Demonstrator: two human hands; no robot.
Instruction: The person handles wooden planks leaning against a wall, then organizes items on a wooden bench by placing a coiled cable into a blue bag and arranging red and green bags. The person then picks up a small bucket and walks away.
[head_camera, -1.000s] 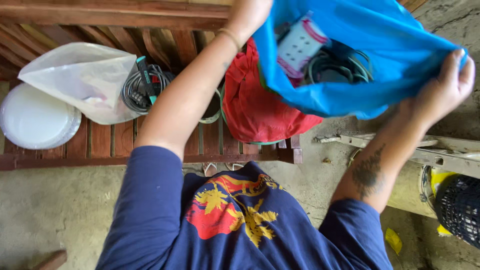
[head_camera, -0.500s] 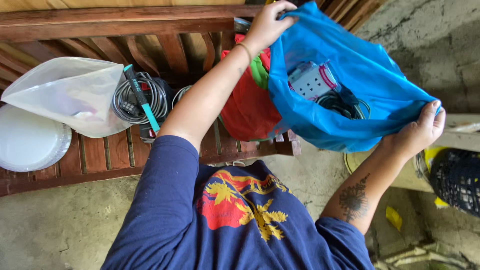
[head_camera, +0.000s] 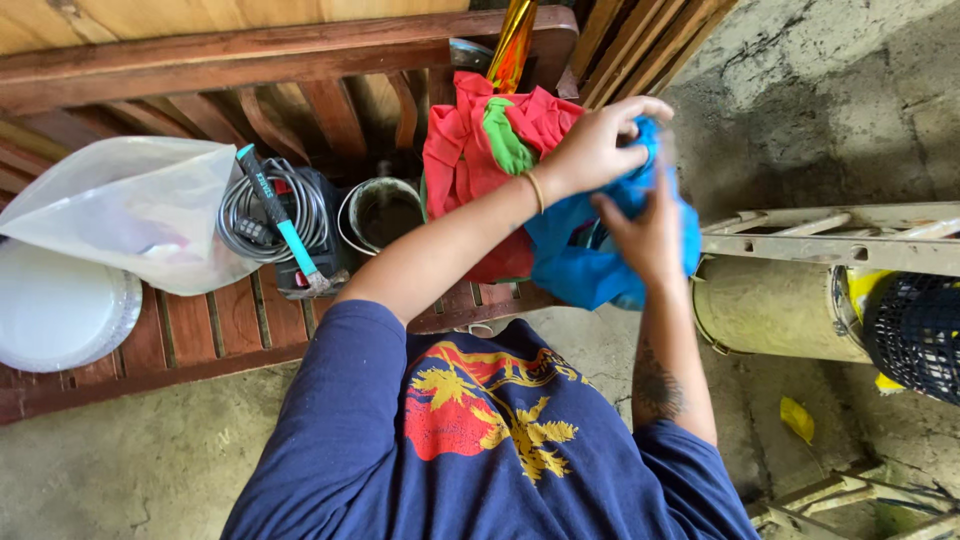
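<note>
My left hand and right hand both grip the blue plastic bag, bunching its mouth beside the red cloth; closing it next calls for a twist.

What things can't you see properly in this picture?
- Inside of the blue bag: hidden in the head view; the left hand and right hand bunch its mouth shut.
- White plates: cut off by the left edge.
- Inside of the clear plastic bag: too cloudy to tell.
- Black mesh thing: cut off by the right edge.
</note>
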